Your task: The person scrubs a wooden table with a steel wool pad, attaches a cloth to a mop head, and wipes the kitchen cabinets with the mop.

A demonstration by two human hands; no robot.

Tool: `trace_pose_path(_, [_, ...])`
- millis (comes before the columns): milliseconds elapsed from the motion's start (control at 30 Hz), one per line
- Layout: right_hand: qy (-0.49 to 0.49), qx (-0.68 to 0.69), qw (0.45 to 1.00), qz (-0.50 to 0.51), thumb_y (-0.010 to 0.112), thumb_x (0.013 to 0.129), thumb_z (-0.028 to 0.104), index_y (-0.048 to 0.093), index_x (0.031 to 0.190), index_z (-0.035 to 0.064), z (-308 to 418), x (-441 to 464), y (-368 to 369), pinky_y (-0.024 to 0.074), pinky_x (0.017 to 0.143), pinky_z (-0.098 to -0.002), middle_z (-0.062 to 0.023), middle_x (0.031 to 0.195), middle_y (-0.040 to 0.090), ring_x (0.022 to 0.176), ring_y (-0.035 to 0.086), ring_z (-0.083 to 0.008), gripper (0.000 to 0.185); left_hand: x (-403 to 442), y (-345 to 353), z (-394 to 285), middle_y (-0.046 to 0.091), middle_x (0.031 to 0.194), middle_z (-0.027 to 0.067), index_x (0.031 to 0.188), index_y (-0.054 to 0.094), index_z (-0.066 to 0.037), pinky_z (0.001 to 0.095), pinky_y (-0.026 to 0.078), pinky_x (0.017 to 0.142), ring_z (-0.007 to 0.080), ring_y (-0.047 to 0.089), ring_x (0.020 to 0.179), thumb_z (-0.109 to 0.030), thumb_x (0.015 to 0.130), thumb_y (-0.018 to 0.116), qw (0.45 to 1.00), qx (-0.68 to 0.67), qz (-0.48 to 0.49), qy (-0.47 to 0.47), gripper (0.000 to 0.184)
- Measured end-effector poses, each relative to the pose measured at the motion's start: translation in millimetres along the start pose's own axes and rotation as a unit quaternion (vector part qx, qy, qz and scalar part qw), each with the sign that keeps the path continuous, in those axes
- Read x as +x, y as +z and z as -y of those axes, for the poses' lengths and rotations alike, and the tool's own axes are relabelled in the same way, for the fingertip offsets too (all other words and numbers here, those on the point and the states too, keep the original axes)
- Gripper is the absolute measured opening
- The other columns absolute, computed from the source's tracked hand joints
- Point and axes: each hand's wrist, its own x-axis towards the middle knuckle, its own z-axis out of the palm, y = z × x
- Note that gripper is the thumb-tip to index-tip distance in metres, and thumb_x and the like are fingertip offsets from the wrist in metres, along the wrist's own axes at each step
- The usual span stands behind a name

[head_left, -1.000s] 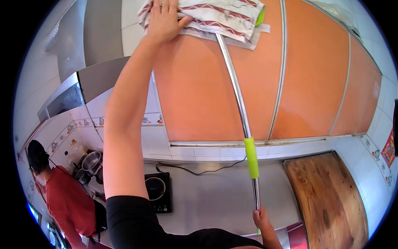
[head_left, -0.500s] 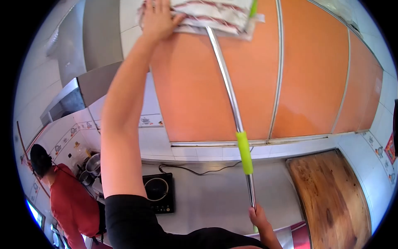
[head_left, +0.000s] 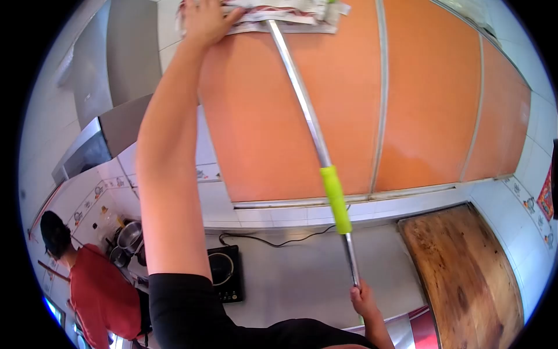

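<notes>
A flat mop with a silver pole (head_left: 299,93) and a lime-green sleeve (head_left: 335,200) stands slanted in front of the orange cabinet doors (head_left: 250,128). Its head, at the top edge of the view, is covered by a white cloth with dark red stripes (head_left: 290,13) and lies against the upper cabinet. My left hand (head_left: 204,22) is flat on the cloth's left end, fingers stretched out and partly cut off by the frame. Low down, my right hand (head_left: 364,299) is wrapped around the pole's lower end.
Below the cabinets runs a steel counter (head_left: 302,267) with a black induction cooker (head_left: 228,276), a cable (head_left: 273,241) and a large wooden board (head_left: 465,279). A range hood (head_left: 87,148) is on the left. A person in red (head_left: 107,291) stands near pots (head_left: 129,235).
The mop head and my left hand have shifted left and upward in view, and the pole leans more. The camera view has moved slightly too. The person in red appears lower.
</notes>
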Motion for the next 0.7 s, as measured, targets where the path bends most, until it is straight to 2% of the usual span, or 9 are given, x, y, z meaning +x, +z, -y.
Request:
trace_pose_path(133, [-0.037, -0.001, 0.999, 0.001, 0.051, 0.092, 0.033, 0.048, 0.082, 0.0039, -47.1, -9.8, 26.8, 0.0404, 0.048, -0.0326, -0.0063, 0.055, 0.046, 0.050, 0.050, -0.0179, 0.031, -1.8, -15.4, -24.8, 0.019, 0.150, 0.0245, 0.142, 0.025, 0.004, 0.0491, 0.011, 0.114, 0.0436, 0.014, 0.139, -0.063, 0.083, 0.049, 0.992, 0.044, 0.049, 0.108, 0.092])
trace_pose_path(167, [-0.033, 0.020, 0.999, 0.012, 0.049, 0.094, 0.033, 0.047, 0.079, 0.0041, -47.9, -11.6, 36.4, 0.0394, 0.046, -0.0304, -0.0038, 0.054, 0.045, 0.049, 0.049, -0.0145, 0.032, -5.8, -9.8, -19.2, 0.018, 0.151, 0.0245, 0.142, 0.026, 0.004, 0.0488, 0.013, 0.114, 0.0439, 0.014, 0.139, -0.060, 0.084, 0.052, 0.991, -0.019, -0.016, 0.131, 0.090])
trace_pose_path(200, [-0.022, 0.036, 0.999, 0.024, 0.047, 0.095, 0.033, 0.045, 0.076, 0.0043, -51.4, -18.6, 37.7, 0.0384, 0.044, -0.0282, -0.0014, 0.052, 0.045, 0.048, 0.047, -0.0111, 0.034, -5.8, -7.7, -8.8, 0.018, 0.151, 0.0246, 0.142, 0.026, 0.004, 0.0481, 0.014, 0.114, 0.0441, 0.013, 0.139, -0.057, 0.085, 0.053, 0.987, -0.106, -0.001, 0.123, 0.089])
trace_pose_path(233, [-0.010, 0.032, 0.999, 0.028, 0.049, 0.094, 0.032, 0.047, 0.078, 0.0042, -55.2, -24.2, 39.1, 0.0391, 0.046, -0.0305, -0.0030, 0.054, 0.045, 0.050, 0.048, -0.0133, 0.032, -7.0, -4.8, -4.0, 0.018, 0.151, 0.0247, 0.142, 0.025, 0.004, 0.0474, 0.015, 0.114, 0.0443, 0.013, 0.139, -0.055, 0.085, 0.054, 0.974, -0.196, 0.014, 0.115, 0.087])
trace_pose_path(400, [-0.066, -0.030, 0.997, 0.004, 0.055, 0.091, 0.030, 0.049, 0.081, 0.0042, -23.0, 7.7, 30.0, 0.0412, 0.051, -0.0364, -0.0087, 0.059, 0.048, 0.054, 0.051, -0.0210, 0.029, -11.5, -4.7, 37.5, 0.014, 0.152, 0.0241, 0.143, 0.023, 0.004, 0.0470, 0.015, 0.114, 0.0436, 0.009, 0.140, -0.052, 0.086, 0.054, 0.996, -0.067, -0.008, 0.053, 0.086])
trace_pose_path(500, [-0.025, -0.020, 0.999, 0.015, 0.056, 0.090, 0.031, 0.049, 0.083, 0.0038, -7.4, -0.8, 16.6, 0.0420, 0.052, -0.0403, -0.0141, 0.060, 0.051, 0.055, 0.053, -0.0306, 0.029, -32.5, 7.7, 26.0, 0.014, 0.152, 0.0230, 0.144, 0.021, 0.003, 0.0473, 0.014, 0.115, 0.0432, 0.007, 0.140, -0.052, 0.085, 0.055, 0.993, -0.113, -0.028, 0.009, 0.088])
trace_pose_path(533, [-0.017, -0.040, 0.999, 0.016, 0.056, 0.090, 0.031, 0.050, 0.083, 0.0035, -20.5, -7.8, 14.2, 0.0422, 0.053, -0.0415, -0.0153, 0.061, 0.052, 0.057, 0.054, -0.0331, 0.029, -38.9, 44.5, 36.0, 0.025, 0.147, 0.0268, 0.139, 0.029, 0.005, 0.0560, 0.018, 0.109, 0.0487, 0.017, 0.135, -0.056, 0.085, 0.054, 0.975, -0.122, -0.158, 0.093, 0.085])
trace_pose_path(600, [0.002, -0.079, 0.997, 0.020, 0.056, 0.090, 0.032, 0.050, 0.084, 0.0028, -66.5, -35.9, 13.6, 0.0426, 0.055, -0.0438, -0.0175, 0.063, 0.054, 0.059, 0.054, -0.0381, 0.030, -76.7, 42.8, 32.2, 0.025, 0.145, 0.0298, 0.140, 0.025, 0.007, 0.0553, 0.018, 0.110, 0.0528, 0.017, 0.133, -0.049, 0.085, 0.058, 0.977, -0.113, -0.141, 0.111, 0.085])
trace_pose_path(700, [-0.015, -0.079, 0.996, 0.038, 0.053, 0.093, 0.038, 0.049, 0.078, 0.0038, -115.6, -100.5, 18.2, 0.0406, 0.047, -0.0352, -0.0051, 0.055, 0.050, 0.050, 0.051, -0.0186, 0.037, -178.5, 29.1, 19.1, 0.021, 0.145, 0.0327, 0.139, 0.023, 0.010, 0.0567, 0.018, 0.110, 0.0558, 0.015, 0.132, -0.039, 0.083, 0.064, 0.982, -0.119, -0.090, 0.114, 0.086])
